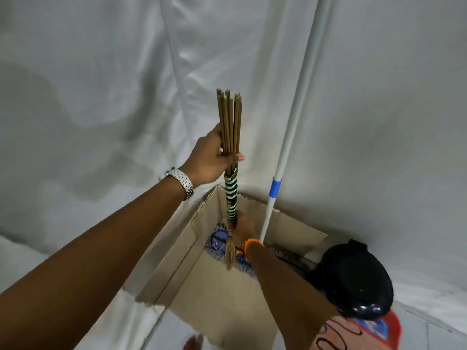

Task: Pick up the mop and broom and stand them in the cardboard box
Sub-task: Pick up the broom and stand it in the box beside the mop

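The broom (231,152) is a bundle of thin brown sticks bound with green-and-white wrapping, held upright over the open cardboard box (214,286). One broom, one mop (290,137): the white pole with a blue band stands in the box, its fringed head down inside. The left hand (209,157) curls tight round the sticks; the right hand (243,227) grips the wrapped part lower down.

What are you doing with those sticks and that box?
A person is standing a broom upright in a cardboard box. The left hand grips the stick bundle near the top, and the right hand holds it lower down, at the green and white wrapping. The mop is already in the box, its white pole leaning against the sheet-covered wall. A black bin sits beside the box.
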Tool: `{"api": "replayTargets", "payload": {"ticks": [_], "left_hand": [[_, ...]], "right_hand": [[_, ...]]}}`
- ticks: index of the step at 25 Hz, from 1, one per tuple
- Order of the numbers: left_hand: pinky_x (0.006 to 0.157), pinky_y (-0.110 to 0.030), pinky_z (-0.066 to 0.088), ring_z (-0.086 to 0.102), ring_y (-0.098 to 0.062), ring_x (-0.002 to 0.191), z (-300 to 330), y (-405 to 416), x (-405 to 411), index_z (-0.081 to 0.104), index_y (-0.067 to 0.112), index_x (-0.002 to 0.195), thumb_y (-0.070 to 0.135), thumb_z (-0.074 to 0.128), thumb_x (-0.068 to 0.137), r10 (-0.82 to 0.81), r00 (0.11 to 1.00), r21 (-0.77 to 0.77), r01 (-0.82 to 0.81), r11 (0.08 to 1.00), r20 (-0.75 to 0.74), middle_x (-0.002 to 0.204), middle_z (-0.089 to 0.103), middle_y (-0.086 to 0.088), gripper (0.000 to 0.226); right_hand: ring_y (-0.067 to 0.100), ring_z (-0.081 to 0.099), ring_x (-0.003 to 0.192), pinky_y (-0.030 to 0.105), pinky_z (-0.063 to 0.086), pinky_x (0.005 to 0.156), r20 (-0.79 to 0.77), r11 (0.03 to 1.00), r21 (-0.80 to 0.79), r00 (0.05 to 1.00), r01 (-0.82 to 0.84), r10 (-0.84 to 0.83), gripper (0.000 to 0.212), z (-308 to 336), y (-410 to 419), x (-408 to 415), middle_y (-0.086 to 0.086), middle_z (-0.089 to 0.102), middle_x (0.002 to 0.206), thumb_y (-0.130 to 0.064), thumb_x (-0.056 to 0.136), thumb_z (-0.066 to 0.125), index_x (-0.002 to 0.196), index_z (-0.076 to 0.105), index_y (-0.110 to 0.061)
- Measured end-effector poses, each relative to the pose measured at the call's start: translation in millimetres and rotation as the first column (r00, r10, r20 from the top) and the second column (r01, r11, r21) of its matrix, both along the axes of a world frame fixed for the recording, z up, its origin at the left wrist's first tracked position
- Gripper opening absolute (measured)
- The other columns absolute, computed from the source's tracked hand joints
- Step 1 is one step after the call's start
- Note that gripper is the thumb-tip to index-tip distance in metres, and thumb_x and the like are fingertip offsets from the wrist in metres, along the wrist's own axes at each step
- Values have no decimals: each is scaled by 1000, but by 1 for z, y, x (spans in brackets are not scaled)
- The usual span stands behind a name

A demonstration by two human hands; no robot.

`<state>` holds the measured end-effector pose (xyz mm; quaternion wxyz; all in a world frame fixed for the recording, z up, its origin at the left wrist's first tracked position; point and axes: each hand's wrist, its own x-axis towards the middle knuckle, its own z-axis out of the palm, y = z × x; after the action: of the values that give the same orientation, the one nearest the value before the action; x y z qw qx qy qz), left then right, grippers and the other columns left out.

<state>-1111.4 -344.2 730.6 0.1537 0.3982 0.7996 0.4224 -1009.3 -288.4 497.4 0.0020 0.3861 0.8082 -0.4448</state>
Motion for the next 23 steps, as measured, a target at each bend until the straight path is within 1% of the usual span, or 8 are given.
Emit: {"api": "replayTargets", "payload": {"ticks": [5,8,10,12,14,16,19,23], "left_hand": [[85,-41,62,75,-16,85,-151,28,-101,71,9,103,24,74,88,-101,995,-77,99,992,-22,94,75,-2,21],[83,-44,64,76,-19,86,-204,30,-133,71,8,104,22,75,87,-141,990,-82,142,986,13,98,76,-7,22],[83,-43,64,76,-18,87,-230,33,-154,72,8,106,21,76,86,-135,991,-65,135,989,-8,100,76,-6,24],[82,-42,64,75,-16,83,-239,36,-167,72,8,100,25,76,86,-117,990,-59,112,992,-82,95,76,-5,23],[80,-40,62,73,-16,77,-266,50,-186,68,11,94,35,74,86,-83,966,-113,57,992,-243,86,76,-3,27],[79,-33,59,74,-18,76,-285,58,-198,64,12,105,39,76,84,-20,936,-110,-20,994,-352,89,78,-3,36],[78,-22,51,75,-18,78,-293,59,-199,63,10,120,28,80,82,40,906,-33,-60,998,-421,100,78,-4,45],[71,-17,50,72,-14,73,-298,56,-203,67,12,117,18,77,85,36,899,2,-39,999,-437,98,77,-5,35]], "right_hand": [[35,64,92,27,37,69,19,989,-55,990,140,-139,26,-146,9,-89,21,71,105,-10,92,54,117,60,-7],[24,54,82,26,40,69,37,980,-58,981,192,-190,27,-198,4,-110,19,68,103,-4,92,48,118,57,-5],[25,54,84,20,41,66,90,975,-63,975,211,-205,26,-219,10,-131,16,63,102,-6,94,46,118,55,-1],[32,59,91,27,43,70,73,977,-52,976,209,-205,27,-225,27,-155,20,63,112,-4,92,48,119,54,-2],[41,59,99,38,47,78,78,979,-20,977,201,-199,30,-251,44,-186,26,60,115,1,87,52,117,53,2],[41,60,103,40,49,82,113,980,-13,975,196,-193,30,-269,58,-204,26,61,116,2,85,55,115,54,4],[38,62,106,35,50,83,147,987,-30,977,157,-151,30,-281,69,-217,24,66,115,-2,87,57,117,56,2],[40,61,109,39,50,87,158,971,-102,967,215,-198,32,-292,71,-227,26,65,117,-8,91,57,121,51,2]]}}
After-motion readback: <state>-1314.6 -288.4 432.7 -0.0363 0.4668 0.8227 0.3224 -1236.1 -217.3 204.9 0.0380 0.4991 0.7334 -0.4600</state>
